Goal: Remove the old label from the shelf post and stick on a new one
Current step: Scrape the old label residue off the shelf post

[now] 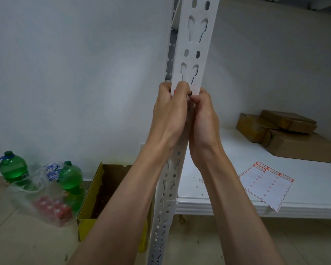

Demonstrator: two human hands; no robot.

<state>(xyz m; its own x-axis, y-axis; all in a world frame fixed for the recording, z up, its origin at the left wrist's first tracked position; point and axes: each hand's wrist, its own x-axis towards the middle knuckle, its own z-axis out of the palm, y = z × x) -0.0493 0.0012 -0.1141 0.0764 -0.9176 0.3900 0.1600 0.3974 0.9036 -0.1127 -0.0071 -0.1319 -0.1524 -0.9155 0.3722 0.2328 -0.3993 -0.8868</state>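
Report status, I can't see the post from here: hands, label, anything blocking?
Left hand grips shelf post; right hand pinching at old label. Label mostly hidden by fingers. Nothing blocking.

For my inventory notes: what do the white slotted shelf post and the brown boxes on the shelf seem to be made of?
White slotted shelf post: probably painted sheet metal, judging by its thin, cleanly punched keyhole slots and matte coat. Brown boxes: likely plain corrugated cardboard, dull, with folded flaps.

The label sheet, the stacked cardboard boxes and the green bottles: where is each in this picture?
label sheet (pixel 266 185), head view, middle of the paper lying on the shelf.
cardboard boxes (pixel 298 148), head view, top face of the lowest box.
green bottles (pixel 12 167), head view, body of the left bottle on the floor.
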